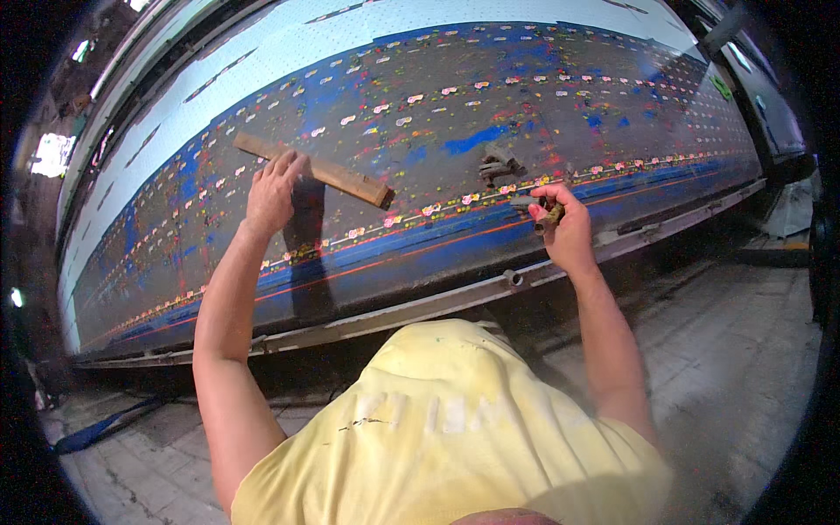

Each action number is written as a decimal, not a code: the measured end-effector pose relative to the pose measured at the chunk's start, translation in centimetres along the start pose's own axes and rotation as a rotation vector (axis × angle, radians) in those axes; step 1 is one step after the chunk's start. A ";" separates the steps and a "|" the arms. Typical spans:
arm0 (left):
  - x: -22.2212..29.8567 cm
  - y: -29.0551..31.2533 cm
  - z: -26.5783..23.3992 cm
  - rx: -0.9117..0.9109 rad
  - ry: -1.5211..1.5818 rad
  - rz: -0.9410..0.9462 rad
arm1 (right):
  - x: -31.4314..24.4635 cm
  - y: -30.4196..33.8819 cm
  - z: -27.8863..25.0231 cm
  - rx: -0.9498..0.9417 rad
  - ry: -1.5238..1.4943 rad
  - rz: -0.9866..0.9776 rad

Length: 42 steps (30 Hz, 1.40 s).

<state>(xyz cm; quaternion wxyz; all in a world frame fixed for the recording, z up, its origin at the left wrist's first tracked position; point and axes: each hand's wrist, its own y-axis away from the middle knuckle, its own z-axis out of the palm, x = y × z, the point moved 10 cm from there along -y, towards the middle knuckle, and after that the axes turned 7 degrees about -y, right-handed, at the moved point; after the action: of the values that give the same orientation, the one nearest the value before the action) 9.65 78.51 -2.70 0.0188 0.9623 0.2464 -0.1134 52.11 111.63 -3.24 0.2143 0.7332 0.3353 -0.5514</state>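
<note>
My left hand [276, 191] is closed over a long wooden bar [350, 179], its fingers on the bar's upper edge. The bar lies aslant on a long dark table top [420, 149] spattered with blue, red and yellow. Near the table's front edge, my right hand [567, 229] pinches a small brownish, stubby piece [549, 217] between thumb and fingers; its exact kind is unclear. A little beyond that hand sits a small pile of similar greyish-brown pieces [500, 166].
Rows of small printed patches cover the table top. A pale dotted sheet [289, 39] stretches along the far side. A metal rail [420, 302] with a short tube-like fitting [514, 277] edges the near side. Pale floor [717, 350] lies below, and dark blue cloth [114, 424] is at lower left.
</note>
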 end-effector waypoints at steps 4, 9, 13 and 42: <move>0.2 -2.9 1.5 0.115 0.003 -0.010 | -4.6 1.2 1.6 -0.041 -0.175 -0.103; 0.2 -5.0 1.0 -0.032 0.099 0.160 | -7.1 5.2 0.2 0.053 0.045 -0.199; 6.7 -1.1 -4.6 -0.169 0.378 0.352 | -6.3 7.1 -1.6 0.145 0.129 -0.144; 17.6 17.3 -6.7 -0.138 0.529 0.193 | 4.0 -2.5 0.7 0.143 -0.164 0.123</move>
<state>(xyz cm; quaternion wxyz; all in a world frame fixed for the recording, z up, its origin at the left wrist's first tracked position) 34.37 72.19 -0.51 0.0300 0.9739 0.1572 0.1608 50.50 113.91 -7.10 0.2218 0.7182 0.2309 -0.6178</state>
